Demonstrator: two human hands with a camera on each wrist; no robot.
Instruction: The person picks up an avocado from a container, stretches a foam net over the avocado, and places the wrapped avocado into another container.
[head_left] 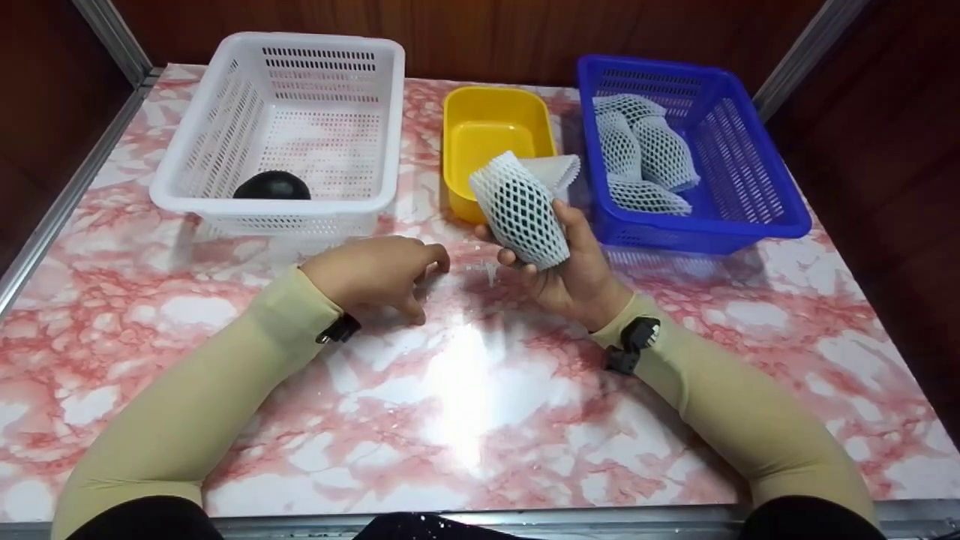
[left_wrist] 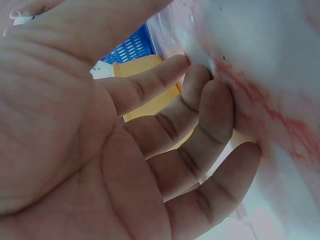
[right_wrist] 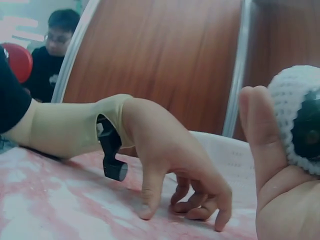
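Observation:
My right hand [head_left: 574,274] grips a white foam net sleeve [head_left: 521,211] with a dark rounded object inside. That object's dark green end [right_wrist: 307,132] shows at the sleeve's opening in the right wrist view. Palm down, my left hand [head_left: 375,274] rests its fingertips on the table, left of the right hand. Its fingers [left_wrist: 217,107] are loosely bent and hold nothing. Behind the gripped sleeve, another white foam sleeve [head_left: 553,171] lies over the right side of the yellow bin [head_left: 459,191]. A smooth black rounded object [head_left: 271,185] sits in the white basket [head_left: 274,204].
At the back right, a blue basket [head_left: 697,229] contains several white-netted pieces [head_left: 664,154]. The marbled red and white table [head_left: 540,420] has brown panels [head_left: 480,37] behind it. Beyond the left edge, a person [right_wrist: 50,55] appears in the right wrist view.

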